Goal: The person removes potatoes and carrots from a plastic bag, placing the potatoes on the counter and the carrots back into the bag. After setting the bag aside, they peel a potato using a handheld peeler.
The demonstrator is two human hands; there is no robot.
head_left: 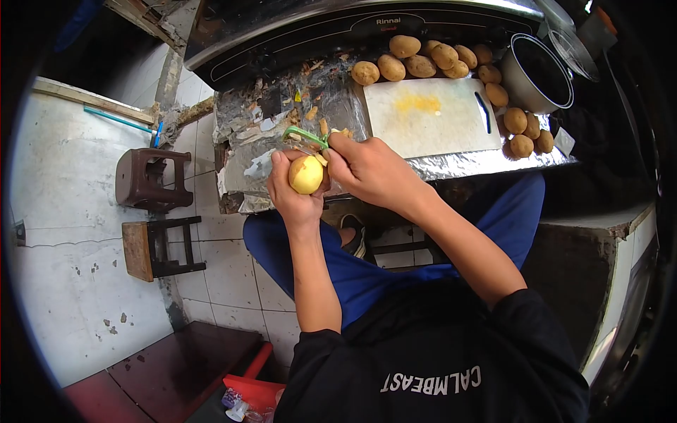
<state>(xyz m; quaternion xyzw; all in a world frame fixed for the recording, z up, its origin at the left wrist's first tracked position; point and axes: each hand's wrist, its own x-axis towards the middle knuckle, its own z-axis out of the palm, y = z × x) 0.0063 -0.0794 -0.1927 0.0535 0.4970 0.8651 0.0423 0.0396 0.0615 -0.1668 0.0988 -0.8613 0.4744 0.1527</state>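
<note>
One partly peeled potato (306, 176) is clasped in the left hand (293, 199); the right hand (372, 171) grips a green peeler (307, 135) at the potato's far side, left of the cutting board (451, 130).

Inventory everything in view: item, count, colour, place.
Part-peeled potato: 1, yellow, centre
Peeler: 1, green, beside potato
Cutting board: 1, white, right of centre
Unpeeled potatoes: about 15, brown, behind and right of board
Peels: several, brownish, left of board
Foil: unclear count, silver, under board
Pot: 1, grey, right of board
Lid: 1, clear, beside pot
Stove: 1, black, top
Stools: 2, brown, left floor
Red object: 1, lower left
Shirt: 1, black, bottom
Trousers: 1, blue, centre
Left hand: 1, bare, holding potato
Right hand: 1, bare, holding peeler
</note>
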